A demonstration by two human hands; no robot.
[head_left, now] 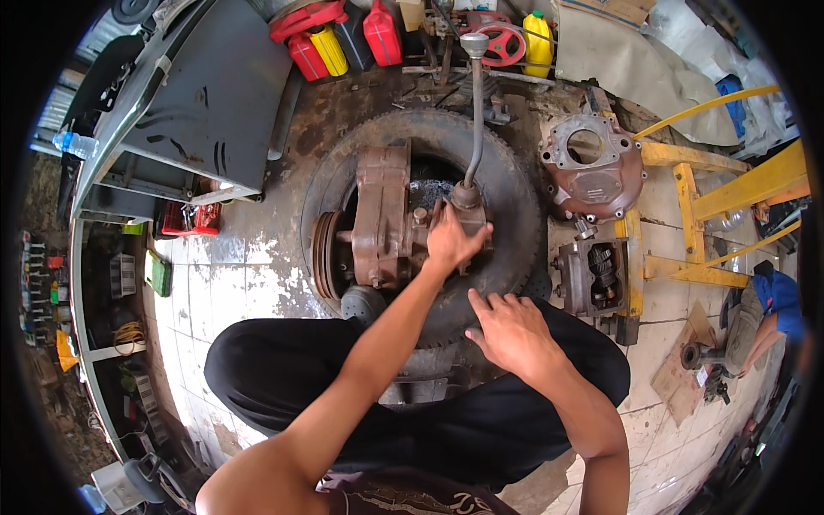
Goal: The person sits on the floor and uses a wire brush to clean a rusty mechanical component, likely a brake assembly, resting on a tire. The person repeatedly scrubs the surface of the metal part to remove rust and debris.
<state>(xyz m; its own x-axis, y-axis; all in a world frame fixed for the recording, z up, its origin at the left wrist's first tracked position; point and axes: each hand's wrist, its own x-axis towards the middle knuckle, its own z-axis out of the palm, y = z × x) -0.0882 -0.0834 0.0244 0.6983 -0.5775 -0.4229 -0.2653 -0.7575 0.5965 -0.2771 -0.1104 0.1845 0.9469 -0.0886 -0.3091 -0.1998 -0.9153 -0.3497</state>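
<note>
In the head camera's view, a person in black trousers (pixel 275 365) is sitting with knees apart before a brown, grimy gearbox (pixel 382 215), which is lying on a large tire (pixel 518 206) on the workshop floor. The left hand (pixel 453 242) is reaching onto the gearbox top, its fingers resting just beside the base of a tall gear lever (pixel 478 112) and its thumb spreading away; whether the fingers are gripping anything, one cannot tell. The right hand (pixel 513 330) is holding nothing, its fingers spreading near the tire's edge, well apart from the left. A grooved pulley (pixel 326 256) is showing at the gearbox's left side. To the right, a bell housing (pixel 601 187) is lying above an open casing (pixel 577 276) with gears inside, both beside a yellow metal frame (pixel 684 210). Red jugs (pixel 383 36) and a yellow bottle (pixel 538 43) are standing behind.
</note>
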